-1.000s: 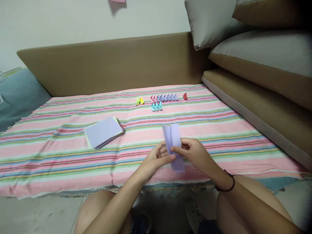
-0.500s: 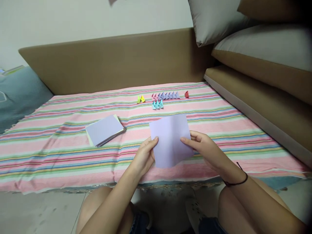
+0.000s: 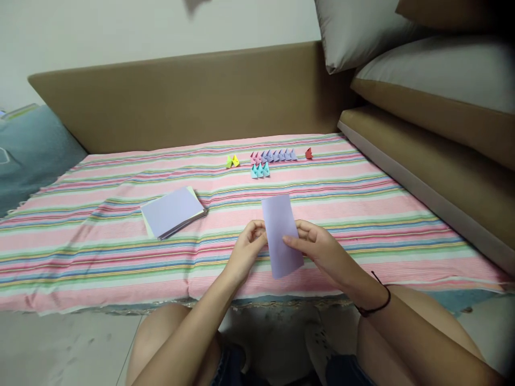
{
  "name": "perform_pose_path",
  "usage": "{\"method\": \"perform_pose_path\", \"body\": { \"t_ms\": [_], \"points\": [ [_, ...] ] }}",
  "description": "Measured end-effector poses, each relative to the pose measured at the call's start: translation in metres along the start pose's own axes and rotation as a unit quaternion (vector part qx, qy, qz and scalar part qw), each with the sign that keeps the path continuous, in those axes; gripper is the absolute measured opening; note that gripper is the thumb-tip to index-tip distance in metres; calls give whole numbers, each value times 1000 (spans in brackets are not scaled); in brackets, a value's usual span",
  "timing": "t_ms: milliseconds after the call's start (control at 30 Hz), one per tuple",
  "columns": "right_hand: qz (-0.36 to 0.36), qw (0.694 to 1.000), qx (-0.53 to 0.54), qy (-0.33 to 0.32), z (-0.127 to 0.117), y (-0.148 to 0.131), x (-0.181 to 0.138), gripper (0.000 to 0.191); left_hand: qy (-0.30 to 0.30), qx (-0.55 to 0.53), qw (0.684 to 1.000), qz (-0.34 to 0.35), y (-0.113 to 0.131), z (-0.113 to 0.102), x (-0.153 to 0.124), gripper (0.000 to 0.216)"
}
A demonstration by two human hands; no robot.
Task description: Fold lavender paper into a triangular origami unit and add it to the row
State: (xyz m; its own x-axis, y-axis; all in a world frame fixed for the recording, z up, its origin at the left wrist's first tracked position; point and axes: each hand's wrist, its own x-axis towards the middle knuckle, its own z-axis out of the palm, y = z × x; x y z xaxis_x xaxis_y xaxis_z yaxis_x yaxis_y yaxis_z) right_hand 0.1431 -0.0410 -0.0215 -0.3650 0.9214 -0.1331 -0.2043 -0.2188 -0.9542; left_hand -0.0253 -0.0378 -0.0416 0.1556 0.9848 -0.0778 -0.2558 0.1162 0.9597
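Observation:
I hold a lilac paper sheet (image 3: 281, 236), folded in half into a tall narrow strip, above the striped cloth (image 3: 100, 257). My left hand (image 3: 245, 252) pinches its left edge with closed fingers. My right hand (image 3: 317, 252) grips its right edge, thumb on the front. A stack of lilac paper sheets (image 3: 172, 212) lies on the cloth to the left. Farther back stand several small folded paper pieces (image 3: 269, 160) in yellow, pink, lilac, blue and red.
The striped cloth covers a low sofa seat with a brown backrest (image 3: 189, 91). Grey and brown cushions (image 3: 426, 80) are stacked at the right. A teal cushion (image 3: 28, 150) lies at the far left. My knees are below the seat's front edge.
One second ago the sheet was a half-folded strip. It was then opened flat between both hands. Now it is folded shut into a narrow strip again.

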Motion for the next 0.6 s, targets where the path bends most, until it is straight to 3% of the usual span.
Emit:
{"method": "perform_pose_path", "body": {
  "t_ms": [100,233,300,333,400,500,600],
  "points": [
    [-5,998,-14,60,2,4,3,31,-28,-19,999,2,2,0,0,32],
    [-21,997,-52,61,-2,10,6,39,14,57,997,48,3,0,-1,22],
    [-77,984,-117,107,-5,9,7,50,37,106,991,69,3,-1,-2,19],
    [-124,967,-170,146,-8,6,7,57,43,137,986,81,4,-2,-2,19],
    [-241,895,-313,205,-12,-3,6,69,38,217,968,119,5,-3,-3,17],
    [-333,808,-474,114,-16,-14,4,43,6,357,910,210,6,-4,-5,14],
    [-323,784,-526,68,-15,-14,4,13,-7,444,848,289,6,-4,-7,13]
  ]
}}
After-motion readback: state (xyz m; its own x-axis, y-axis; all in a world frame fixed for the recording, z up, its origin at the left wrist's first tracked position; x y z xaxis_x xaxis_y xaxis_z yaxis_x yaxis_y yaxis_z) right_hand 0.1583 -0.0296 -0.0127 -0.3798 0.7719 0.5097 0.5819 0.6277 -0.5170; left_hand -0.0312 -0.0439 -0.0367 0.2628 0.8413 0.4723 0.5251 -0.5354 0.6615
